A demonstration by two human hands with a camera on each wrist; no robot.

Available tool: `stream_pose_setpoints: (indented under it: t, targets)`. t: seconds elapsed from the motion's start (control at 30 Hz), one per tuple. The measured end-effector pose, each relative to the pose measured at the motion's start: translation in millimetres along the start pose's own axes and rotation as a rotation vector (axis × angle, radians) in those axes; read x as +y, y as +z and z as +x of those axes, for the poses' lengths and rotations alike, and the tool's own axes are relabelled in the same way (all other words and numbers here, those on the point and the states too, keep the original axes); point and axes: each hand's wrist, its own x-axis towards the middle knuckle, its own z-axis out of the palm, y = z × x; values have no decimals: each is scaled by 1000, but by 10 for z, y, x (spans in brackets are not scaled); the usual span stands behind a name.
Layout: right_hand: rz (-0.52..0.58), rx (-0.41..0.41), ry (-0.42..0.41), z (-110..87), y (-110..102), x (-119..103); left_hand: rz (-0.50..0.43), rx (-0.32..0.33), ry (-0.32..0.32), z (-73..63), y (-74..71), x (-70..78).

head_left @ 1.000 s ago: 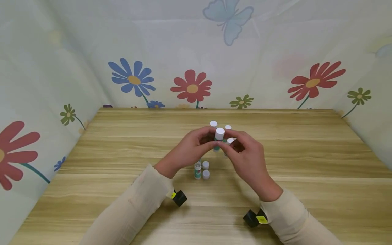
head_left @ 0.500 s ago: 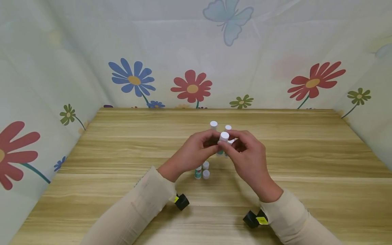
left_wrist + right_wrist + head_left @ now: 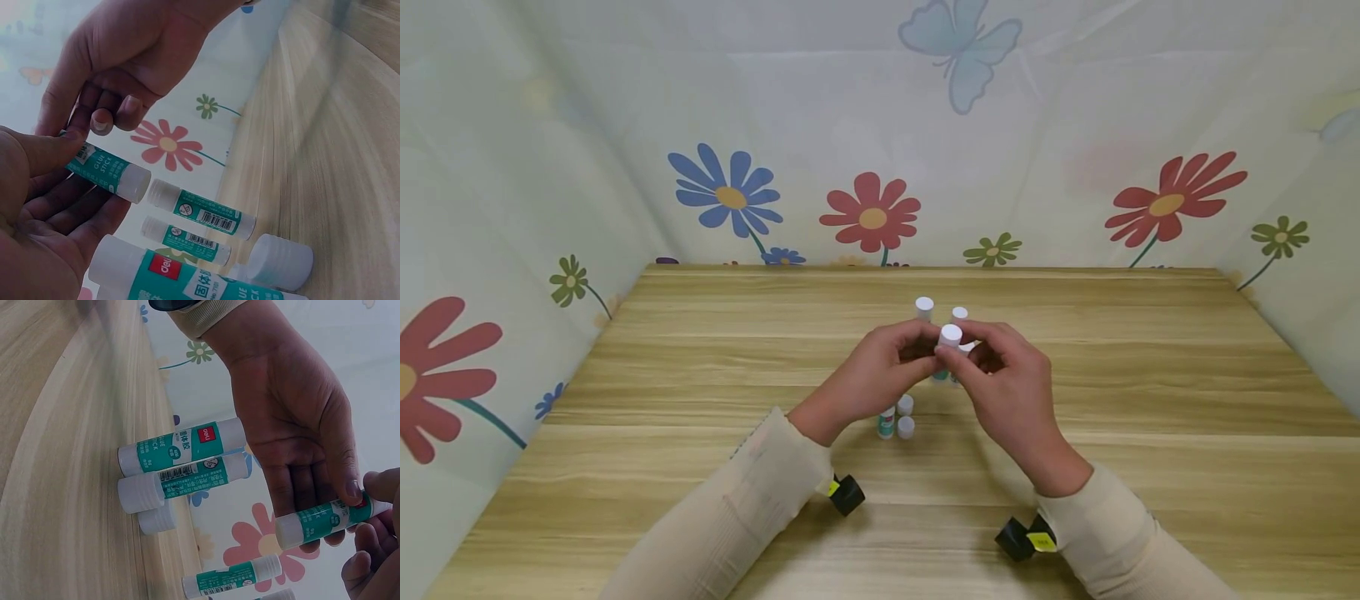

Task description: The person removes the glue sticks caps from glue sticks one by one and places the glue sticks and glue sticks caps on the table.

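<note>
Left hand grasping the glue stick, thumb across its label, fingers behind; right hand pinching the same stick at its upper end. Glue stick held between the two hands, roughly upright, above the wood-grain table. Appearance: slim cylinder, teal wrapper with pale print, "GLUE STICK" legible in the left wrist view; small red patch toward the upper end, partly covered by fingers; lower end a plain whitish band; top, in the head view, a flat round white cap. Positions relative to the glue stick: nearer the person and to its left, a pair of like sticks standing side by side, one hidden from the head view by the left hand; two loose white caps just beside them. Beyond the glue stick, two white-topped sticks stand apart from each other; a third white top shows just to its right, mostly hidden by the right hand. Farthest beyond it, past the table edge, a pale backdrop printed with flowers and a blue butterfly
</note>
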Motion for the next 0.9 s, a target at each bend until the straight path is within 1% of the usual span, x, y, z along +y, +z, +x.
stream_pose_setpoints:
  t: [0.33,0.6,0.9]
  targets:
    - [10,8,-1,-5,1,-8,-7,-7,-3,-1,0,3]
    - [2,16,-19,0,-17,-29,-2,-17,-8,-3,3,11]
    - [6,20,-25,-1,-20,-20,6,-20,1,-4,-3,9]
